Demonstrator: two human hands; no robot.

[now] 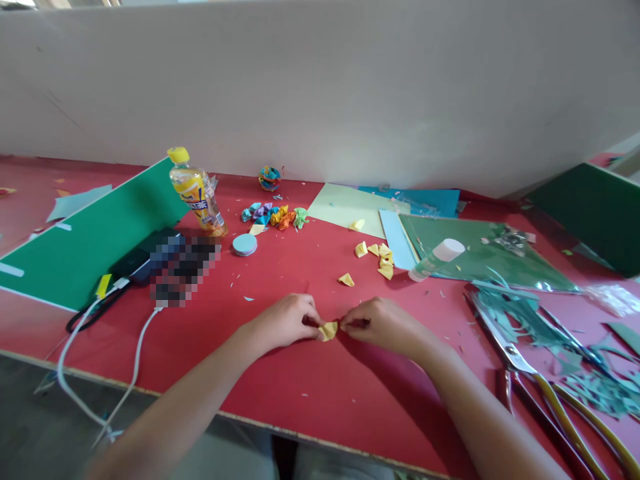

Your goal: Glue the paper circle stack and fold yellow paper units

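A small yellow paper piece (329, 331) lies between my two hands, low over the red table (280, 380). My left hand (295, 319) pinches its left edge between thumb and fingers. At its right edge is my right hand (373, 323), fingers drawn together; whether they grip the paper is too small to tell. One folded yellow piece (346, 280) sits just beyond my hands, and several more yellow pieces (385, 260) are grouped behind it to the right. A glue stick with a white cap (449, 250) leans beside that group.
Large scissors (511, 353) and green paper scraps (590, 393) lie at right. A drink bottle (197, 197), a power bank (147, 253) and white cables (137, 353) are at left. Crumpled coloured papers (280, 217), round paper discs (245, 245) and green sheets (445, 240) lie farther back.
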